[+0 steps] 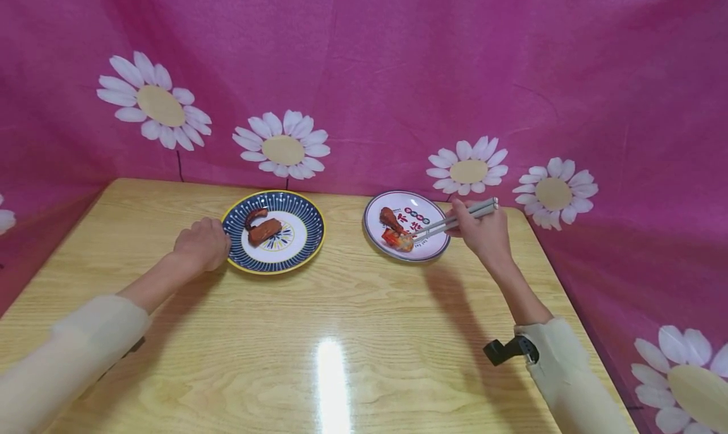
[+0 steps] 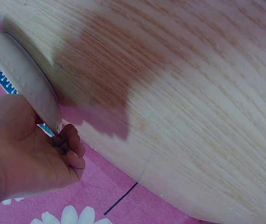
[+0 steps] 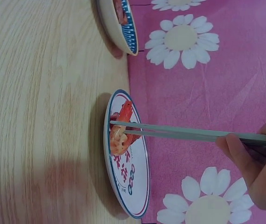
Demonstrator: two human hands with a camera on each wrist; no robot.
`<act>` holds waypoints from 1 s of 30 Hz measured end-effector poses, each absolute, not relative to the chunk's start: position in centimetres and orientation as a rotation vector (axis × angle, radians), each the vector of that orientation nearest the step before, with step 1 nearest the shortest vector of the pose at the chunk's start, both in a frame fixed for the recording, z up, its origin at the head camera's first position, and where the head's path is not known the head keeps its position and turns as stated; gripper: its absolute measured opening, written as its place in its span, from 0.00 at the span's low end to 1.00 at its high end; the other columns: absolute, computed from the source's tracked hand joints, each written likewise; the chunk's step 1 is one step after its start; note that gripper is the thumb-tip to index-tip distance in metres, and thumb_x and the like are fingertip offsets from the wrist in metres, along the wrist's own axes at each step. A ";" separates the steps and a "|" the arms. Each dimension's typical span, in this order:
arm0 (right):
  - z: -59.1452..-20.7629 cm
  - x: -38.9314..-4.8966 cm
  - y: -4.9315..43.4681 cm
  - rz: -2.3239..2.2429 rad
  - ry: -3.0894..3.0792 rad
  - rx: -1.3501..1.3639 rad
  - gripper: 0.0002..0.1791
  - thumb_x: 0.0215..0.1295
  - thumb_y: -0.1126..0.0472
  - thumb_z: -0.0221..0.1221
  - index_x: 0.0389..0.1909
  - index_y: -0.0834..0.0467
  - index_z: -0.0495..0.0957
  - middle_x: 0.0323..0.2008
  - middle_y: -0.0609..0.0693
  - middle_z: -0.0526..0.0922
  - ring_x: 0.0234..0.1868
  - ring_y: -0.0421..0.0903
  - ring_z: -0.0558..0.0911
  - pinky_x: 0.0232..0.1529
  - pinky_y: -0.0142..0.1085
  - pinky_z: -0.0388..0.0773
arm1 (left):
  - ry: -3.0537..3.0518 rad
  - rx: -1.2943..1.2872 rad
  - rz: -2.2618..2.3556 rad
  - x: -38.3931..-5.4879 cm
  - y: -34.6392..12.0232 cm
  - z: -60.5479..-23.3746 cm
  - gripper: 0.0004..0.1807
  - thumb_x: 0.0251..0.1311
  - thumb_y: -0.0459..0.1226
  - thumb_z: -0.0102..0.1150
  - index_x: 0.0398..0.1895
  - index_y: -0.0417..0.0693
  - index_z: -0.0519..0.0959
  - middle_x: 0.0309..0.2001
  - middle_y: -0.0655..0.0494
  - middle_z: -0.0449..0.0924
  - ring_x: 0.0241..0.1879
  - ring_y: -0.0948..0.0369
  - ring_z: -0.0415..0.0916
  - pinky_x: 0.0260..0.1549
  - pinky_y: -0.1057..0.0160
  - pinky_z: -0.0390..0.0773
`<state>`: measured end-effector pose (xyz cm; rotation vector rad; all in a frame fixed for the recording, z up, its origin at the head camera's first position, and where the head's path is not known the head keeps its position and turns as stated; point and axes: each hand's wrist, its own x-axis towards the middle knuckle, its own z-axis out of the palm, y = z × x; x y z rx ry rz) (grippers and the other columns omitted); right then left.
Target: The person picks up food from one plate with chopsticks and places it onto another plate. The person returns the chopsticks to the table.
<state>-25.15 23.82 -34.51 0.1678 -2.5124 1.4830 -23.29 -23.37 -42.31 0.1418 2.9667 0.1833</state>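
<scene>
My left hand (image 1: 203,244) pinches the left rim of a blue-patterned plate (image 1: 311,232) with a yellow edge; the left wrist view shows thumb and fingers at that rim. On this plate lie a brown chunk of meat (image 1: 265,232) and a darker curved piece (image 1: 254,215). In my right hand (image 1: 483,229) is a pair of grey chopsticks (image 1: 461,219). Their tips are at an orange-red shrimp (image 3: 119,142) on a white plate (image 1: 435,247) with red lettering. Beside the shrimp is a brown drumstick (image 1: 390,218). Whether the tips grip the shrimp firmly cannot be seen.
Both plates stand near the back of a light wooden table (image 1: 256,345). A pink cloth (image 1: 375,74) with white daisies hangs behind and beside it. A black strap mount (image 1: 509,350) sits on the right wrist. Light glares on the table's front middle.
</scene>
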 end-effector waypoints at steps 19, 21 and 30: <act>-34.6 -25.1 24.8 1.506 -2.505 0.188 0.22 0.74 0.58 0.55 0.39 0.77 0.81 0.34 0.71 0.84 0.25 0.36 0.85 0.29 0.34 0.83 | 2.938 0.131 0.207 -23.2 -23.4 -42.0 0.22 0.72 0.36 0.37 0.45 0.16 0.63 0.39 0.29 0.66 0.45 0.36 0.70 0.45 0.38 0.73; -34.6 -25.1 24.8 1.521 -2.503 0.190 0.22 0.74 0.58 0.55 0.40 0.77 0.81 0.35 0.71 0.84 0.25 0.36 0.86 0.29 0.35 0.83 | 2.935 0.132 0.208 -23.2 -23.4 -42.0 0.22 0.72 0.36 0.38 0.45 0.16 0.63 0.39 0.30 0.66 0.45 0.36 0.70 0.45 0.38 0.74; -34.2 -25.3 25.3 1.455 -2.555 0.221 0.22 0.74 0.57 0.55 0.38 0.77 0.81 0.31 0.68 0.85 0.25 0.38 0.86 0.28 0.35 0.83 | 2.944 0.137 0.210 -23.2 -23.4 -42.0 0.21 0.71 0.36 0.37 0.44 0.17 0.63 0.37 0.31 0.65 0.44 0.36 0.69 0.44 0.38 0.73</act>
